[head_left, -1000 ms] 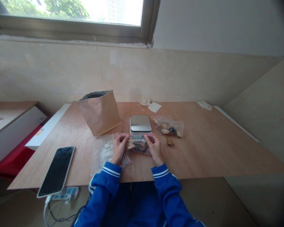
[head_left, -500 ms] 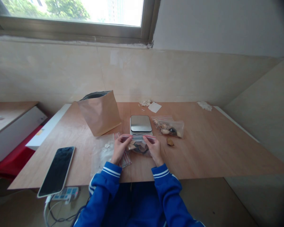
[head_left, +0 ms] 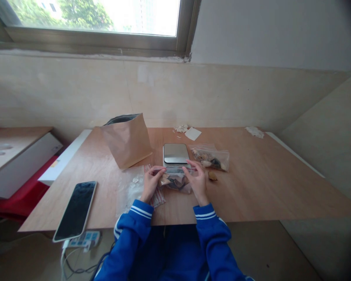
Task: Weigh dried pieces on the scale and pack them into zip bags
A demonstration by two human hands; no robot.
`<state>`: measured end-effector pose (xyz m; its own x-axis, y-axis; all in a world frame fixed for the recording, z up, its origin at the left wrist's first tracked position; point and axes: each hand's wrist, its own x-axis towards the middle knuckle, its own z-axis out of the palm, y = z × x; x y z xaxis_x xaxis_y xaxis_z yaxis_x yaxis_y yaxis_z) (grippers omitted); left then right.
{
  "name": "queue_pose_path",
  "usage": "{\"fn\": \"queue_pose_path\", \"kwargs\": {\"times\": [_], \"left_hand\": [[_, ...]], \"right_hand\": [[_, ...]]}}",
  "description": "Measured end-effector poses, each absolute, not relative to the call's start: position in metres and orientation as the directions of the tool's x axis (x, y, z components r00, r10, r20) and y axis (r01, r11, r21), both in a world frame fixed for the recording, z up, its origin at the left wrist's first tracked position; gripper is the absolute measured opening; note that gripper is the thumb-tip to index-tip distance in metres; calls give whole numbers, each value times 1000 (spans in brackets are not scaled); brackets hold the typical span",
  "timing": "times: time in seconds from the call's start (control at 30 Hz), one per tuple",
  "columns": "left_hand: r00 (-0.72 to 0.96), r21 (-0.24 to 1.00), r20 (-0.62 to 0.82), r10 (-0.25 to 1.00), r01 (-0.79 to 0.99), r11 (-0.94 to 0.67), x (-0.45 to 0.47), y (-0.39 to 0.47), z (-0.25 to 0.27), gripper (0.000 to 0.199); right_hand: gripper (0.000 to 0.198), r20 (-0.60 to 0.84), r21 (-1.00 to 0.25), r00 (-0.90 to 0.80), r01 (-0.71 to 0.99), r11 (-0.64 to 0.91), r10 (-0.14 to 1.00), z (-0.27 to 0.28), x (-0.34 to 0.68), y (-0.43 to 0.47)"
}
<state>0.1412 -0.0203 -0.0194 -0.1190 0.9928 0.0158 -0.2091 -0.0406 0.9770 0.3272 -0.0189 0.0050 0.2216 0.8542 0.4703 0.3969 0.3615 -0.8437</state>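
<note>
A clear resealable bag (head_left: 177, 183) with dark and tan dried pieces inside lies at the front of the wooden table. My left hand (head_left: 151, 182) pinches the left end of its top strip between thumb and fingers. At the right end, my right hand (head_left: 198, 181) has its thumb on the front of the strip and its fingers behind, with the index finger raised above the edge. Just behind the bag is a small scale (head_left: 176, 153) with a bare metal plate. Flat clear bags with red stripes (head_left: 131, 191) lie partly under my left hand.
A brown paper pouch (head_left: 127, 142) stands open-topped at the back left. Filled clear bags (head_left: 212, 158) and a loose brown piece (head_left: 212, 176) lie right of the scale. A phone (head_left: 76, 210) overhangs the front edge, cabled. Torn white scraps (head_left: 181, 128) and a white square (head_left: 193, 134) lie behind.
My right hand has loosened and slid slightly right along the bag's top, its index finger now lifted. My left hand keeps its pinch. The whole view has shifted a little.
</note>
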Motion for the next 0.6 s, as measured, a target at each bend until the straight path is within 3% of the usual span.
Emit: {"fn": "queue_pose_path", "kwargs": {"times": [0.1, 0.2, 0.27, 0.6], "left_hand": [[-109, 976, 28, 994, -214, -51, 141, -21, -18, 26], [-107, 972, 52, 993, -221, -75, 141, -21, -17, 25], [-112, 971, 58, 992, -225, -82, 141, -20, -18, 25], [-139, 968, 70, 988, -229, -101, 142, -19, -22, 27]], "right_hand": [[22, 573, -617, 1, 658, 431, 820, 29, 324, -18], [12, 444, -471, -309, 719, 512, 841, 48, 310, -13], [8, 365, -435, -417, 714, 549, 832, 53, 301, -9], [20, 328, -380, -400, 774, 507, 856, 44, 289, -5]]}}
